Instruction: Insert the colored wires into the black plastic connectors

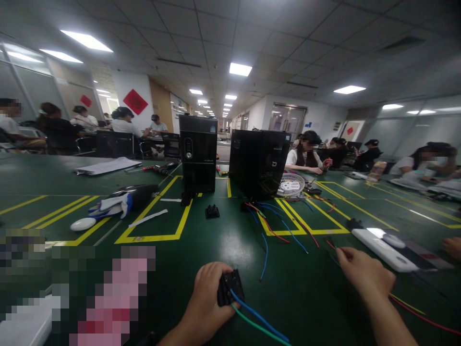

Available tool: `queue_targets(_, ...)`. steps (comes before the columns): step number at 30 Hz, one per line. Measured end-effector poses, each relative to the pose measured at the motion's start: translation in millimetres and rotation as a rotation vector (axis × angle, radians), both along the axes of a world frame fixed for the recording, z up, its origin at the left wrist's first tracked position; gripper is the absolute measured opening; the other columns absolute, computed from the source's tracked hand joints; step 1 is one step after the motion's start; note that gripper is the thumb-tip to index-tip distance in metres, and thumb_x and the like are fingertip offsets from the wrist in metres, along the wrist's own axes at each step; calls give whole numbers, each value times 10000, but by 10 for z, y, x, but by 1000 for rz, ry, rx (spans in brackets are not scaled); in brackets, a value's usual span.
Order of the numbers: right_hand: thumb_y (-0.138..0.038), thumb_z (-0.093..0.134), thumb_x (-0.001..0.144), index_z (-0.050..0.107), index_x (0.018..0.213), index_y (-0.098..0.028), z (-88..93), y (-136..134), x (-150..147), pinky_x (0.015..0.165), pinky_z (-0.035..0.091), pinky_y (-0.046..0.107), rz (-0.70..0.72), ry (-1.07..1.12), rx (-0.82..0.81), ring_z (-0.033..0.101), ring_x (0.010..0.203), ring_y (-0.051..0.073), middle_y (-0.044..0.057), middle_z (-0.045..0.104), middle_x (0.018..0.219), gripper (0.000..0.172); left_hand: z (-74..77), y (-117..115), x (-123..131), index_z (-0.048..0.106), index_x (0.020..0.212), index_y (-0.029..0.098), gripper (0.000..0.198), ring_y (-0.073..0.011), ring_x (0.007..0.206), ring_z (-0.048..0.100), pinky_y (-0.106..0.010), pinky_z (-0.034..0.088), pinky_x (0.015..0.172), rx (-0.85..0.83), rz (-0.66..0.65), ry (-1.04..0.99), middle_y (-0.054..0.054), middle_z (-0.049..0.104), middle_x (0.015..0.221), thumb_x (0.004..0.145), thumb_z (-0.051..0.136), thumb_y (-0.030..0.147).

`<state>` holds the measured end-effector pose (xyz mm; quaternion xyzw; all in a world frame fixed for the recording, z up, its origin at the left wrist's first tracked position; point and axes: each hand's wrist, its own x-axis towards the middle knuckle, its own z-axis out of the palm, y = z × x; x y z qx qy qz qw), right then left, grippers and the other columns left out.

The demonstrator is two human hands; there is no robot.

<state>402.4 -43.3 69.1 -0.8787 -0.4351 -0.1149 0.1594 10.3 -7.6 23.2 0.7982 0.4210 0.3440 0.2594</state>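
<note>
My left hand (211, 293) is wrapped round a small black plastic block (224, 294) with slots and brass-coloured contacts, low in the middle of the view. A blue wire (254, 311) and a green wire (255, 327) run from the block toward the bottom edge. To the right, the fingertips of my right hand (363, 274) are pinched together on a thin red wire (330, 244); a bluish strand lies beside it. Red and yellow wires (406, 303) trail out past my right wrist. Farther off, a similar black block (212, 211) rests on the green table (230, 250).
Two black computer cases (199, 158) stand at the back. Loose wires (284, 223) spread before the right one, near a white plastic basket (290, 185). A white device (383, 250) lies right, gloves (111, 207) left. Several people sit around, one person's hand (453, 247) at the right edge.
</note>
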Motion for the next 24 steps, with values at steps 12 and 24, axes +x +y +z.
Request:
queue_targets(12,-283,464,908,668,951,-226,8,65,-1942,753,453,335,980,164,253,621,754,192,30,701,787,217,-6,-1,18,520,993,234,418,-253,947,534,-422,355,903,3,-34,-18,-22,601,980,616,639,100)
queue_targets(24,-204,501,859,570,1069,-195,-248,-125,-2156,578,442,247,1076,501,-67,597,634,161,12,625,740,221,11,-1,50,515,983,226,437,-237,915,544,-418,348,898,-15,-21,-18,-11,601,958,588,617,72)
